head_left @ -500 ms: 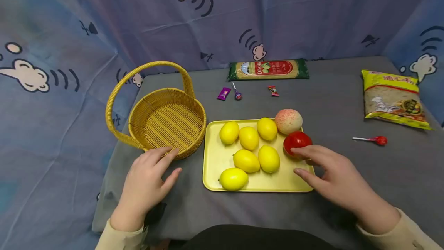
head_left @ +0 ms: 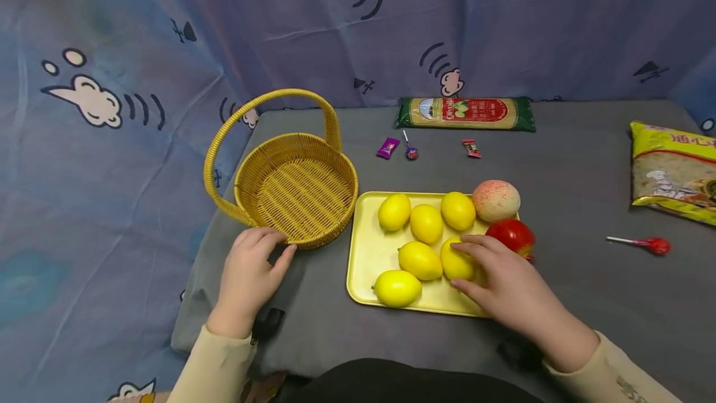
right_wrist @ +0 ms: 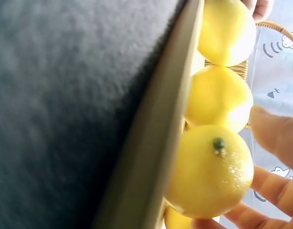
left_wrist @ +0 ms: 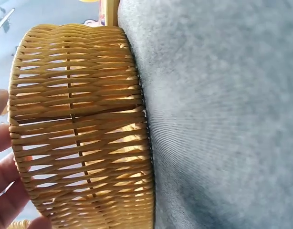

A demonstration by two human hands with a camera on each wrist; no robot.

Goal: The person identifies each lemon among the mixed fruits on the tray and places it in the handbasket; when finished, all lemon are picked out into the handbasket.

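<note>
My left hand (head_left: 252, 272) is at the near rim of a round yellow wicker basket (head_left: 349, 204) with a tall hoop handle. In the left wrist view its fingers (left_wrist: 8, 171) hook over the rim, partly hidden behind the weave. My right hand (head_left: 511, 285) reaches over a pale yellow tray (head_left: 366, 254), thumb and fingers spread around the rightmost lemon (head_left: 455, 260). The right wrist view shows the thumb (right_wrist: 275, 133) apart from this lemon, with fingertips close along its side. Several other lemons (head_left: 421, 260) lie on the tray, beside a red pomegranate (head_left: 510, 235) and a peach (head_left: 496, 199).
Behind the tray lie a purple-wrapped candy (head_left: 388, 148), a lollipop (head_left: 411, 151), a red-wrapped candy (head_left: 471, 148) and a noodle pack (head_left: 467, 113). To the right are a red lollipop (head_left: 657, 245) and a yellow-topped food bag (head_left: 671, 170). A patterned curtain (head_left: 391, 23) hangs behind the table.
My right hand has moved left from the pomegranate to the rightmost lemon. The left hand has come onto the basket rim, its thumb closer to the fingers. The head view has shifted left.
</note>
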